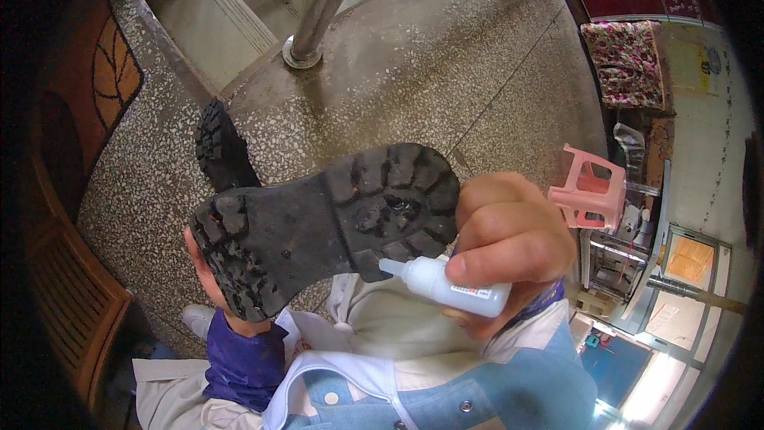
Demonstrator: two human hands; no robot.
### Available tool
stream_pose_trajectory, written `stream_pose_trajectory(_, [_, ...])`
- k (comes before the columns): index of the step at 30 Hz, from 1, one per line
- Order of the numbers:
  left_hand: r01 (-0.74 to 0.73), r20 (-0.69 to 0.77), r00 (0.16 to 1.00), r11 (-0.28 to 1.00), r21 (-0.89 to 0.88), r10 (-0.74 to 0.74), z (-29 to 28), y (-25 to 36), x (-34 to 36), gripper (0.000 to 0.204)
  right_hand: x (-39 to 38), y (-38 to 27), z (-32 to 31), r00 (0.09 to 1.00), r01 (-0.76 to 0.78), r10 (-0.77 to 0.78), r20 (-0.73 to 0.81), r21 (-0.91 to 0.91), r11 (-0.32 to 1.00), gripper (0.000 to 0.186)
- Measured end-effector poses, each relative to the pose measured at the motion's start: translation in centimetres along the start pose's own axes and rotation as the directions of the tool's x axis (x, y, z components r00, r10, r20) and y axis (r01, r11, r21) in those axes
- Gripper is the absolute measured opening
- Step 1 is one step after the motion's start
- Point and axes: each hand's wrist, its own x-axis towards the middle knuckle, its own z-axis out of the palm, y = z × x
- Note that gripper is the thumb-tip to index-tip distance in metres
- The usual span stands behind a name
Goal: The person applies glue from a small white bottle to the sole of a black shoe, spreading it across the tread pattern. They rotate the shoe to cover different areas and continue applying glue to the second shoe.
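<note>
Holding a black boot (318,227) sole-up, centre of the view, heel toward 3 o'clock, toe toward 8 o'clock. Left hand (208,279) is under the toe end at about 8 o'clock, mostly hidden by the sole; only the edge of the palm and the wrist show, fingers wrapped out of sight, so closed on the boot. Purple sleeve (243,362) below it.

Right hand (509,239) at 3 o'clock, fingers curled tight round a small white glue bottle (450,285). Bottle lies nearly level, nozzle pointing to 9 o'clock, tip just beside the lower edge of the heel; can't tell if it actually touches. Heel block has chunky lugs round the rim and a wet-looking glossy patch in the middle.

Second black boot (219,147) on the speckled stone floor (446,64) at 10 o'clock, behind the held one, also showing its tread.

Around: metal post (318,12) with round base at 12 o'clock, pink plastic stool (590,187) at 3 o'clock just past the right hand, flowered cushion (629,64) at 2 o'clock, wooden bench (68,287) along the edge at 8 o'clock. Person's lap in light blue and cream clothing (414,382) at 6 o'clock.
</note>
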Motion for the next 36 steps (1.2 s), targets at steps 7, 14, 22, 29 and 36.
stream_pose_trajectory(7, [0.002,-0.072,0.997,1.0,0.013,-0.001,-0.2,0.2,-0.4,0.061,-0.6,-0.4,-0.3,0.988,-0.039,0.047,-0.147,0.052,0.998,0.035])
stream_pose_trajectory(14, [-0.012,-0.147,0.989,0.994,0.106,0.028,-0.5,0.5,-1.0,0.062,-1.5,-0.7,0.5,0.867,-0.197,0.13,-0.482,-0.092,0.976,0.033])
stream_pose_trajectory(22, [0.038,-0.175,0.985,0.984,0.172,-0.008,-0.9,0.5,-1.5,0.063,-1.0,-1.8,0.4,0.881,-0.334,0.192,-0.432,-0.28,0.9,0.029])
stream_pose_trajectory(29, [-0.004,-0.142,0.99,0.99,0.143,0.025,-0.8,0.5,-1.7,0.062,-1.0,-2.3,0.4,0.903,-0.323,0.18,-0.391,-0.34,0.883,0.03])
stream_pose_trajectory(36, [0.008,-0.089,0.996,0.984,0.179,0.008,-1.0,1.0,-1.5,0.06,-0.3,-2.4,0.2,0.983,-0.167,0.109,-0.145,-0.496,0.852,0.033])
